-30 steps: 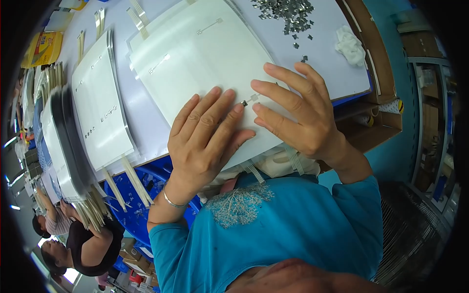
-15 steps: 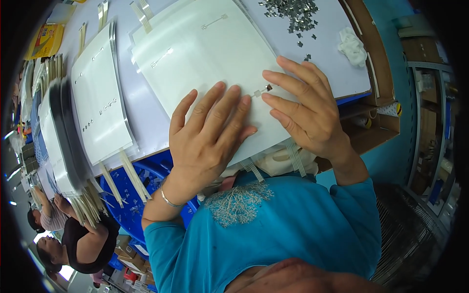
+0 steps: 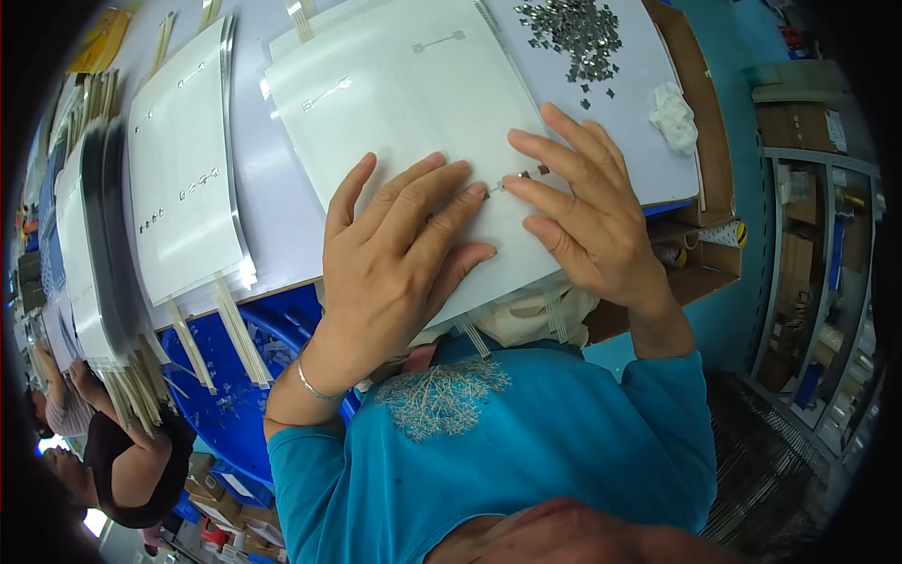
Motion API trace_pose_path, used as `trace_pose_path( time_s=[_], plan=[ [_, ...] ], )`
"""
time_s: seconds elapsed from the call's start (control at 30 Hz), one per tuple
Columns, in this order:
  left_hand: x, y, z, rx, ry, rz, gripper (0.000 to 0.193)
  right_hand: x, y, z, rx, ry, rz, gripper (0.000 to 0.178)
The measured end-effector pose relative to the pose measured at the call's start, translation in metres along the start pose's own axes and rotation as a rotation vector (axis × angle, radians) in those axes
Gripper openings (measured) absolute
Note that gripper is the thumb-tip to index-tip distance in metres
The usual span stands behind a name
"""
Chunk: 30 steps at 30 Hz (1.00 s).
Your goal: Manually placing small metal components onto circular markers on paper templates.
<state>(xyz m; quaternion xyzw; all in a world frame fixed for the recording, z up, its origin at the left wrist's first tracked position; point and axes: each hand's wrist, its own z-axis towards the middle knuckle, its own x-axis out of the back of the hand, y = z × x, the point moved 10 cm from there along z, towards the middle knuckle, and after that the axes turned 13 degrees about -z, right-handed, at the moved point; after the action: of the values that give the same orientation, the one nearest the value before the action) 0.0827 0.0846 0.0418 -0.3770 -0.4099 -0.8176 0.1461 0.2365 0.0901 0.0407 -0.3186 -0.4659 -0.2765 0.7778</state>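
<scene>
The left hand [image 3: 399,240] is lying open, fingers spread, on a white flat sheet [image 3: 404,103]; the right hand [image 3: 597,221] is arching open over the same sheet, two small dark pieces [image 3: 543,171] showing between its parted fingers, where one was showing half a second ago. Beyond, silvery cross-shaped chips [image 3: 578,38] are lying heaped on the desk [image 3: 258,188], near a crumpled white cloth [image 3: 674,117]

Head-worn fisheye, looking down, close above the hands [image 3: 387,252]

Right-hand fingers [image 3: 545,195] partly hide the small dark pieces [image 3: 543,171], and the view's top edge crops the white sheet [image 3: 404,113].
</scene>
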Motion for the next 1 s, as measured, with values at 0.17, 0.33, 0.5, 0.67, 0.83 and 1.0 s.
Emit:
trace_pose_path(
  time_s=[0.17,0.33,0.5,0.67,0.83,1.0],
  plan=[
    [-0.002,0.001,-0.001,0.009,0.009,0.006,0.049,-0.002,-0.007,-0.005,-0.115,-0.049,-0.003,0.036],
    [-0.005,0.003,-0.001,0.021,0.03,0.01,0.05,-0.011,-0.022,-0.013,-0.204,-0.029,-0.054,0.045],
    [-0.008,0.001,-0.003,0.044,0.013,-0.011,0.056,-0.015,-0.036,-0.018,-0.304,0.009,-0.123,0.049],
    [-0.004,0.003,-0.001,0.013,0.048,0.019,0.047,-0.014,-0.04,-0.016,-0.302,-0.091,-0.073,0.049],
    [-0.006,0.003,-0.003,0.021,0.042,0.016,0.047,0.004,-0.02,-0.015,-0.318,0.11,0.008,0.041],
    [-0.008,0.003,-0.002,0.025,0.024,0.024,0.049,-0.003,-0.027,-0.01,-0.114,0.017,-0.335,0.037]
  ],
)
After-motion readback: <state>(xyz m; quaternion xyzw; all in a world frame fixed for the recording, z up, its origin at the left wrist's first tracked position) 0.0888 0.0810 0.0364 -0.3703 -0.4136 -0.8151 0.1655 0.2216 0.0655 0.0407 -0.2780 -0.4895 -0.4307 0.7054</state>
